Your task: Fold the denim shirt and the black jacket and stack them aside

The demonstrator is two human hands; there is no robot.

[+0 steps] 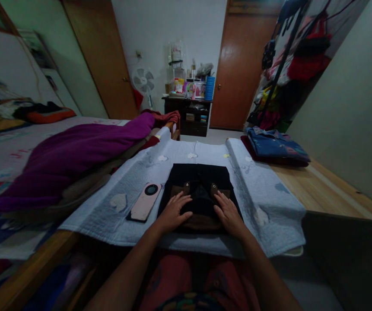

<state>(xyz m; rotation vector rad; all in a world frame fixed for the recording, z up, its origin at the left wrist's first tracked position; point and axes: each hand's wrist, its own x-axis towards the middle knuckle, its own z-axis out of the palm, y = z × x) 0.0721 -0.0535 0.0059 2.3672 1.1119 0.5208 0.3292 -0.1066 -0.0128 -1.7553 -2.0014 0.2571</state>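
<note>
In front of me a folded black garment (201,170) with brown patches and two brown tabs lies on a pale blue cloth (121,224) patterned with clouds. My left hand (176,211) rests flat on its left side, thumb spread away from the fingers. On the garment's right side lies my right hand (228,211), also open, its fingertips by the right tab. Neither hand grips anything. Left of the garment, a pink phone (143,203) with a round black camera rests on the cloth.
A purple blanket (85,147) is heaped on the bed at left. Folded clothes with a denim piece (276,144) on top sit on the wooden surface (302,185) at right. Farther back stand a fan (143,81), a dark cabinet (186,114) and a door (234,65).
</note>
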